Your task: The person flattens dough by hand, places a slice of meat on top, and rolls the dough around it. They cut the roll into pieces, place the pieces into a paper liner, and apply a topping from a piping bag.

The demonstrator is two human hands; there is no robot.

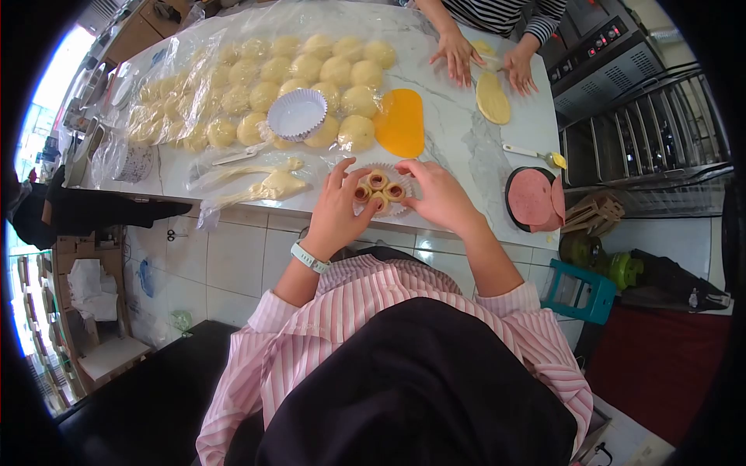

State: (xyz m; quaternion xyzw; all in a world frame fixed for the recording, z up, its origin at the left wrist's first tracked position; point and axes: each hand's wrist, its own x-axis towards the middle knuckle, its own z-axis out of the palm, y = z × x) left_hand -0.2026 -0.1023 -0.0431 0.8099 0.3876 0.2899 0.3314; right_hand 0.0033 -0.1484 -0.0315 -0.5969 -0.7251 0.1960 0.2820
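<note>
Hands are framing four filled dough rolls [378,192] sitting in a pleated paper liner [386,166] at the near edge of the marble-look table [447,120]. Left hand [338,200] is curving along the left side, right hand [437,194] along the right; thumb and fingers are standing apart on both, can't tell if any are pressing. Orange scraper [400,124] is lying just beyond, blocking the far side; white paper cups [298,114] are resting on dough balls [360,101] to the far left, partly under clear plastic sheet [183,85]. Bagged dough [276,185] is lying left of the left hand. Pink round slices [535,199] are sitting at right on a dark plate [518,221], white-handled utensil [528,153] just beyond. Far right, co-worker's hands [457,56] are flanking flattened dough [492,99].
</note>
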